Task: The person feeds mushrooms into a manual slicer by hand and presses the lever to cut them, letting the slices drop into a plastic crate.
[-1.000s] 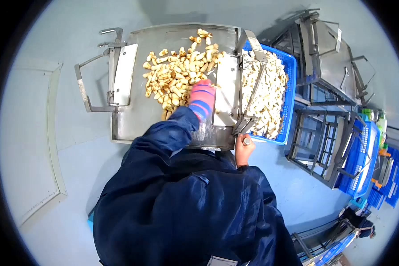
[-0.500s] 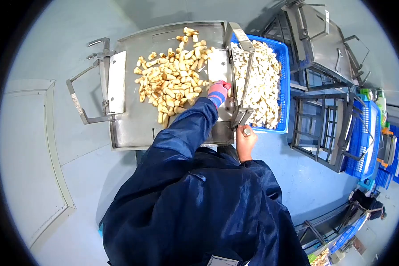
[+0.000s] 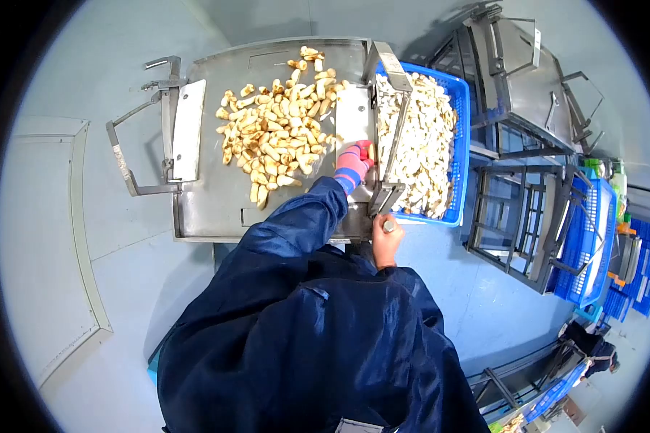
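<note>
My left hand [image 3: 352, 163], in a pink and blue striped glove, is closed at the white cutting board [image 3: 355, 119] beside the cutter. A pale mushroom piece seems to sit at its fingertips, mostly hidden by them. My bare right hand [image 3: 386, 247] is wrapped round the handle [image 3: 389, 226] of the metal lever cutter [image 3: 398, 133]. Left of the board, a heap of whole, thick-stemmed mushrooms [image 3: 278, 130] lies on the steel table [image 3: 213, 216]. On the cutter's other side, a blue basket [image 3: 464, 144] holds many sliced mushrooms [image 3: 426, 144].
A second cutter [image 3: 167, 137] with a white board stands at the table's left edge. To the right are another steel table [image 3: 538, 79], a metal frame [image 3: 513, 224] and blue baskets [image 3: 581, 252]. A person [image 3: 592, 348] is at the far lower right.
The view has shifted slightly. My right hand and the cutter handle have moved a little toward my body. My left hand has also come slightly nearer, still at the board.
</note>
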{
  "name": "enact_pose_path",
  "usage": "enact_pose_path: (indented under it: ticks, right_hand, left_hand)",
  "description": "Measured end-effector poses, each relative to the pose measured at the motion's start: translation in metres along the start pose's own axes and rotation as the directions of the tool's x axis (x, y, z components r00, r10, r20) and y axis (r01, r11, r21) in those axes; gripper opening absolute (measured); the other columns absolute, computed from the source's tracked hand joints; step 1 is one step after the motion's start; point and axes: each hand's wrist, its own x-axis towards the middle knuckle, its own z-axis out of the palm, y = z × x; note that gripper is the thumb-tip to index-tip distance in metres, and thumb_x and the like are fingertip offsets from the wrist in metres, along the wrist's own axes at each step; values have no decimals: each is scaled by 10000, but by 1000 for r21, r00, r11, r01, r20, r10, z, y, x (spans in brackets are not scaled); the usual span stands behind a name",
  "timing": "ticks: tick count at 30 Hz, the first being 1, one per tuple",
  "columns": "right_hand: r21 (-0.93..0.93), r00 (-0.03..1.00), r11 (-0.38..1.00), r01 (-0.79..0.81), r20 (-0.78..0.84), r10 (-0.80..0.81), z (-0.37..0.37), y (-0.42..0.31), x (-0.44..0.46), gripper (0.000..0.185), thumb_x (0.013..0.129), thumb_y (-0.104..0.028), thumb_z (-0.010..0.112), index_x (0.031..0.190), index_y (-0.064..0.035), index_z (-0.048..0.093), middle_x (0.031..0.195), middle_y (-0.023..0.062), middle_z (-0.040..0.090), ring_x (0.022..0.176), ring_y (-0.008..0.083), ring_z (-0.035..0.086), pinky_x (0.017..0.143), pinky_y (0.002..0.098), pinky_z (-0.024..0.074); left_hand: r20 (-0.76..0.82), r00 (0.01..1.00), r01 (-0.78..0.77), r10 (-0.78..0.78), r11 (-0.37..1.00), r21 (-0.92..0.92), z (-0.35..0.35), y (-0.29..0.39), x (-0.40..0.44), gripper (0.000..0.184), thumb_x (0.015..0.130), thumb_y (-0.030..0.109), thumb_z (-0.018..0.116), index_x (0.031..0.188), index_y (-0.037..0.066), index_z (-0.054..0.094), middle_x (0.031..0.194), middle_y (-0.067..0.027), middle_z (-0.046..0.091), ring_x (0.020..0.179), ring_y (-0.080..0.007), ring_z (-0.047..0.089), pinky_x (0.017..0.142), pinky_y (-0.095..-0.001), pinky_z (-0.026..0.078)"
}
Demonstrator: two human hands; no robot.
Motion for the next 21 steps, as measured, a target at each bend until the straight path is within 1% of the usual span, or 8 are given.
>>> enact_pose_path:
  ticks: [2, 7, 9, 13, 15, 17, 19, 21]
  right_hand:
    - [52, 999, 998, -38, 3, 38, 1, 12, -3, 198, 756, -105, 622, 620, -17, 507, 475, 147, 464, 399, 204, 460, 440, 348, 371]
    - [173, 979, 963, -206, 32, 203, -16, -32, 13, 225, 752, -108, 639, 606, -17, 494, 454, 128, 460, 388, 184, 451, 430, 334, 360]
    - [44, 999, 998, -44, 11, 44, -2, -4, 2, 237, 747, -106, 643, 596, -18, 483, 460, 133, 463, 388, 207, 460, 436, 347, 364]
    - [46, 998, 999, 10, -58, -7, -6, -9, 5, 240, 742, -97, 646, 587, -24, 477, 464, 134, 462, 392, 262, 462, 437, 362, 370]
    - [157, 975, 962, -223, 26, 222, -21, -47, 20, 261, 748, -104, 648, 581, -27, 463, 450, 126, 438, 379, 266, 441, 430, 363, 365]
    - [78, 999, 996, -43, -29, 45, -12, -21, 9, 267, 750, -103, 644, 580, -24, 453, 445, 123, 424, 368, 214, 398, 427, 353, 356]
    - [84, 998, 995, -56, -4, 56, -1, 0, 0, 266, 751, -110, 641, 581, -28, 454, 444, 124, 420, 367, 223, 392, 425, 352, 353]
    - [93, 997, 993, -71, -5, 72, 0, 7, -2, 261, 751, -112, 638, 582, -30, 456, 446, 123, 419, 371, 222, 386, 427, 350, 352]
  left_hand:
    - [10, 1000, 8, -9, 999, 46, 1, -4, 1, 456, 722, -41, 614, 1152, 76, 519, 907, -84, 624, 805, -171, 594, 727, -282, 484]
    - [61, 997, -41, 53, 981, -191, 2, -17, 8, 452, 714, -51, 621, 1142, 54, 523, 810, -40, 581, 731, -140, 548, 697, -254, 481]
    - [110, 994, -1, 22, 983, -184, 0, -23, 16, 447, 722, -64, 606, 1143, 60, 526, 797, -26, 566, 710, -125, 532, 688, -242, 479]
    - [126, 992, 44, -13, 968, -247, 5, -35, 24, 433, 723, -77, 602, 1132, 42, 524, 915, -68, 615, 821, -159, 573, 746, -265, 482]
    - [123, 988, -54, 89, 965, -258, 1, -23, 14, 421, 737, -66, 574, 1142, 36, 521, 926, -94, 615, 839, -185, 589, 760, -277, 480]
    - [111, 993, -25, 51, 974, -226, 4, -27, 17, 426, 736, -53, 583, 1147, 39, 523, 918, -94, 616, 833, -188, 589, 752, -279, 481]
    - [105, 993, -43, 52, 996, -84, 3, -25, 17, 439, 735, -49, 598, 1160, 21, 515, 891, -73, 599, 796, -155, 574, 723, -262, 492]
    - [104, 993, -42, 57, 988, -146, 3, -19, 17, 429, 739, -59, 588, 1155, 23, 522, 910, -77, 605, 796, -155, 573, 727, -260, 490]
